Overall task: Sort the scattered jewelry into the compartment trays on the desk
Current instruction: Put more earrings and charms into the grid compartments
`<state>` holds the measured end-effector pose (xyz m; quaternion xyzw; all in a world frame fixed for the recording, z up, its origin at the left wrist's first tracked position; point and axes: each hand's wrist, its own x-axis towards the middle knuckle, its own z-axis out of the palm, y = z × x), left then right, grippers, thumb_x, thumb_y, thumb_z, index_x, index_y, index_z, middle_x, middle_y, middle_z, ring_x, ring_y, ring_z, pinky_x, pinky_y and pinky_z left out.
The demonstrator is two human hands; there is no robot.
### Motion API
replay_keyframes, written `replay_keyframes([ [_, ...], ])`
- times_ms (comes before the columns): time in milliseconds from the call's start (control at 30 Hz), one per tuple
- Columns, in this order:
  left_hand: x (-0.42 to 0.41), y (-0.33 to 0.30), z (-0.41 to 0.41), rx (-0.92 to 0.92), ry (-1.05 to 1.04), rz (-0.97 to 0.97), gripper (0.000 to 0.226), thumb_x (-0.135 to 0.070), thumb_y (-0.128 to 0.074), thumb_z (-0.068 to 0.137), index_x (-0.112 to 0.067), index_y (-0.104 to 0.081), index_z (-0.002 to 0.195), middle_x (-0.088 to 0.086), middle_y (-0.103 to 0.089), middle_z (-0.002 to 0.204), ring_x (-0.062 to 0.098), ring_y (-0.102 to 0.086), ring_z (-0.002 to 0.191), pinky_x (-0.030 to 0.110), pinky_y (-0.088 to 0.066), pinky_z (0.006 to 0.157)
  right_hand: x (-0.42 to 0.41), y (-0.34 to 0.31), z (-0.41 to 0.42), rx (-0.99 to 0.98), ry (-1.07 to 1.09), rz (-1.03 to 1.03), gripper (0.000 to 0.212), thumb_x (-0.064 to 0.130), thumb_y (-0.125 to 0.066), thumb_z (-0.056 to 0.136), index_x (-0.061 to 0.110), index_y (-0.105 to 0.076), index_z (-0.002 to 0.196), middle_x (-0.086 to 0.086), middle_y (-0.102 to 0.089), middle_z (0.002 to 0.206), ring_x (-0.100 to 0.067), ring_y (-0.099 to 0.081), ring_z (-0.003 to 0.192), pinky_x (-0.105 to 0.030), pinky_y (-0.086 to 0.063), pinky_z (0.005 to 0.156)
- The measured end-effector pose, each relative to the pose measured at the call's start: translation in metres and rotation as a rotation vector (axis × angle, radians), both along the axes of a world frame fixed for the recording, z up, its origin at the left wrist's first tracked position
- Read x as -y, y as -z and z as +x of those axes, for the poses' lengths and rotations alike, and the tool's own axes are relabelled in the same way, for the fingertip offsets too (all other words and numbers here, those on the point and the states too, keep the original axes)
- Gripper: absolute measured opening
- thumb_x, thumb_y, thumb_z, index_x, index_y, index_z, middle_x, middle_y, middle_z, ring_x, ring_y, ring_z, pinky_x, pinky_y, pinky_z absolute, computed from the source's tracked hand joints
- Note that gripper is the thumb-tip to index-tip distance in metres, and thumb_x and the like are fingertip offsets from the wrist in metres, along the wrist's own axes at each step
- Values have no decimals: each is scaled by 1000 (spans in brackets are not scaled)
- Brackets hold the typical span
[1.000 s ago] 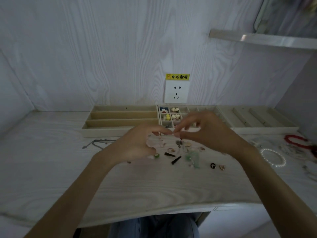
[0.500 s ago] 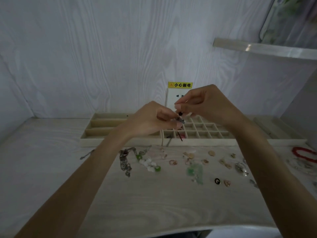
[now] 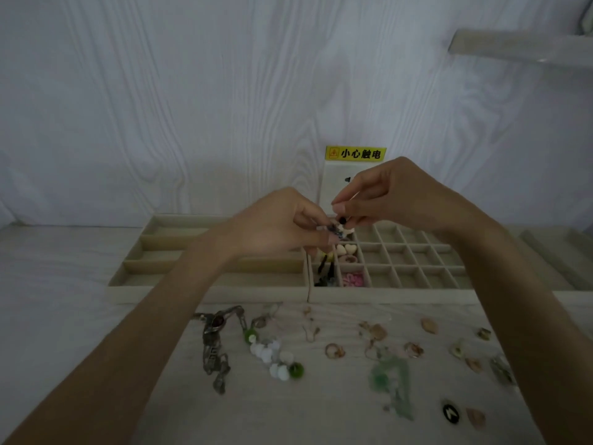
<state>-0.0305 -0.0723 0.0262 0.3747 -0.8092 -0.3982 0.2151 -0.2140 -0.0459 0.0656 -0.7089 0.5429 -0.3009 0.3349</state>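
Observation:
My left hand [image 3: 272, 224] and my right hand [image 3: 394, 195] are raised together above the grid tray [image 3: 414, 269]. Both pinch a small dark earring [image 3: 338, 224] between fingertips; its black bead shows at my right thumb. A dark dangling piece [image 3: 324, 264] hangs below my left fingers, over the tray's left column. Heart-shaped pieces [image 3: 346, 249] and a pink piece [image 3: 352, 279] lie in grid cells. Scattered on the desk are a metal bracelet [image 3: 214, 348], a white and green bead string [image 3: 272, 356], rings [image 3: 333, 351], a green pendant [image 3: 390, 377] and a black round stud [image 3: 451, 412].
A long-slot tray [image 3: 160, 248] sits left of the grid tray, and a third tray [image 3: 574, 252] right of it. A wall socket with a yellow warning label [image 3: 355, 153] is behind my hands. A shelf [image 3: 519, 48] juts out at the upper right.
Both hands rose from the jewelry scatter on the desk with a small dark earring and now hold it above the grid tray. The view tilted closer to the trays.

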Motion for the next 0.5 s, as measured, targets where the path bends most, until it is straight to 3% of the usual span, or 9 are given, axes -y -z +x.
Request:
replay_keyframes([
  [133,3,7,2,30,19,33,16,-26,-71,80,-17,-76,92,-3,-75,78,8,-70,74,12,-49,72,2,4,-2,-21,-21,103,15,12,-73,77,4,-72,90,-11,-73,76,-13,-70,69,-14,-53,60],
  [233,5,13,1,85,45,27,15,-28,-72,80,-20,-77,92,-8,-74,77,0,-65,68,12,-45,65,2,9,-4,-114,-28,179,11,15,-73,77,9,-72,87,-8,-74,76,-11,-70,69,-14,-54,62],
  [333,5,17,1,162,77,4,18,-36,-71,79,-23,-77,90,-3,-72,77,2,-52,59,17,-39,58,6,13,-4,-168,-20,246,11,15,-73,77,9,-71,86,-7,-74,76,-10,-71,70,-15,-55,64],
  [467,5,20,-1,264,95,-59,25,-44,-71,76,-29,-76,95,-15,-61,75,-3,-50,63,12,-34,58,6,18,-2,-180,-23,301,14,12,-73,77,4,-70,88,-11,-74,78,-13,-71,70,-17,-57,67],
  [500,6,21,0,297,99,-80,29,-47,-71,75,-31,-74,99,-9,-61,74,-2,-50,63,15,-34,58,5,20,-2,-181,-25,311,14,12,-73,78,3,-70,88,-12,-74,79,-14,-71,72,-18,-57,68],
])
